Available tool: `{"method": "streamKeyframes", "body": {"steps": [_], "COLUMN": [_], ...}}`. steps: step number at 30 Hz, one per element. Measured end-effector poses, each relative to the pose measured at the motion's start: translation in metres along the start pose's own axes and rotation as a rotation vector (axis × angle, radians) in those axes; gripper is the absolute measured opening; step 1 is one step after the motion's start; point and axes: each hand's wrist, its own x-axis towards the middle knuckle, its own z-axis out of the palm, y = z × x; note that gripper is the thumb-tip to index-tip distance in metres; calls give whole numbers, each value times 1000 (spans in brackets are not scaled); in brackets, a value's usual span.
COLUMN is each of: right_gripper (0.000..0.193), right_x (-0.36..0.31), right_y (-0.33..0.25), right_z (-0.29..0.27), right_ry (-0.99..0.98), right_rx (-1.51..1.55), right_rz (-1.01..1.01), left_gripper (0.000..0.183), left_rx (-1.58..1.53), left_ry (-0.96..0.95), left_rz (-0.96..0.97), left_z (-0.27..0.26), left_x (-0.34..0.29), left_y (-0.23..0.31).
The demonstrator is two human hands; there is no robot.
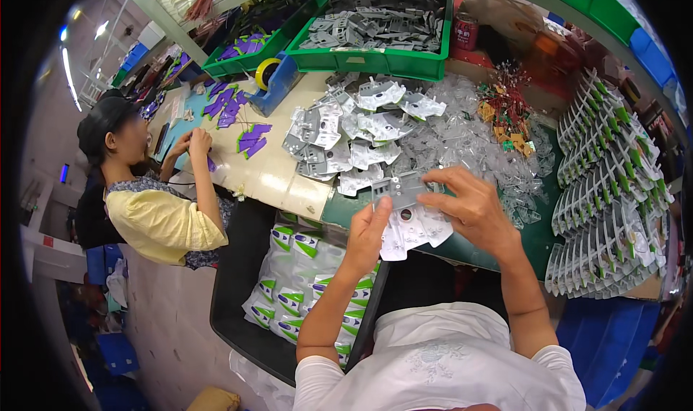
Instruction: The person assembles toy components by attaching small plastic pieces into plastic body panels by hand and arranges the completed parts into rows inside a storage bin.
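Centrally, over the near edge of a dark green bench top, a person's two bare hands meet at a grey plastic housing. The left hand grasps its left end, thumb pressed flat on the face. The right hand is at the other end, fingers bent and thumb near the index finger; whether it pinches something small cannot be told. White lobed shells show just below, and it is unclear whether they join the held housing. Beyond the hands lies a loose heap of white-and-grey housings, beside scattered clear plastic pieces and a tangle of red-wired parts. Curved rows of nested white-and-green shells stand at right; a black bin of bagged white-and-green items sits below left. Farther left, a co-worker in a yellow top works at the same line of benches. As a judgement, a slack left thumb could let the housing tip over the bench edge, a nudge might make the uneven heap slide, and crowded clear pieces could get mixed or scratched.
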Motion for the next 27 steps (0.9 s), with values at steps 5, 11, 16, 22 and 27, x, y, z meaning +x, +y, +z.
{"method": "streamKeyframes", "body": {"steps": [5, 11, 16, 22, 27], "right_gripper": [23, 17, 16, 17, 31], "right_x": [-4, 13, 77, 163, 221], "right_y": [4, 22, 73, 183, 225], "right_z": [8, 19, 22, 49, 85], "right_ry": [171, 341, 463, 368, 54], "right_rx": [431, 519, 352, -99, -436], "right_rz": [299, 526, 533, 371, 356], "left_gripper": [28, 31, 51, 40, 29], "left_rx": [231, -107, -123, 304, 334], "left_ry": [90, 155, -132, 95, 503], "left_rz": [96, 114, -6, 110, -11], "left_z": [-18, -31, -35, -79, -165], "left_x": [17, 107, 120, 9, -79], "left_y": [-8, 38, 59, 3, -45]}}
